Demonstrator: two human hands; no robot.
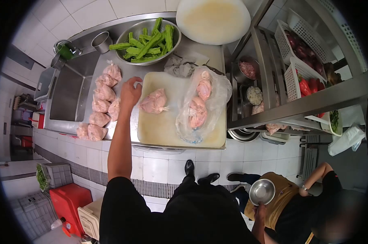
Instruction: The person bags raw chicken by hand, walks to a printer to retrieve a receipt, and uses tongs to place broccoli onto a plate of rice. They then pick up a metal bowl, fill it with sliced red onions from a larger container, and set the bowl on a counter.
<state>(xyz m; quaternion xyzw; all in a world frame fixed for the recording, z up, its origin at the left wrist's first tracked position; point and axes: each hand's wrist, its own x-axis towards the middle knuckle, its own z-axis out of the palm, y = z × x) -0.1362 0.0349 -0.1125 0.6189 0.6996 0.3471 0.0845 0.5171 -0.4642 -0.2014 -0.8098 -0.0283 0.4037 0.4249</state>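
The person's left hand [131,90] is hovering at the left edge of the cream-coloured, round-cornered rectangular board [161,132], which is lying on the stainless-steel table [89,79]; contact cannot be confirmed. Its grip is standing partly parted, fingers bending, a gap showing between thumb and forefinger, nothing visibly held. The right hand is falling outside the view; its grip cannot be told. A pale-pink bagged portion of raw meat [154,101] is lying on the board's left half, near the left hand. A large, crumpled clear-plastic bag [220,92] is lying on the board's right half, pink meat pieces [197,114] showing in or upon it. Similar pale-pink bags [104,93] are lying in a cluster left of the board. Beyond the board's far edge, a round stainless-steel bowl [123,39] is holding green ridged gourds [150,44].
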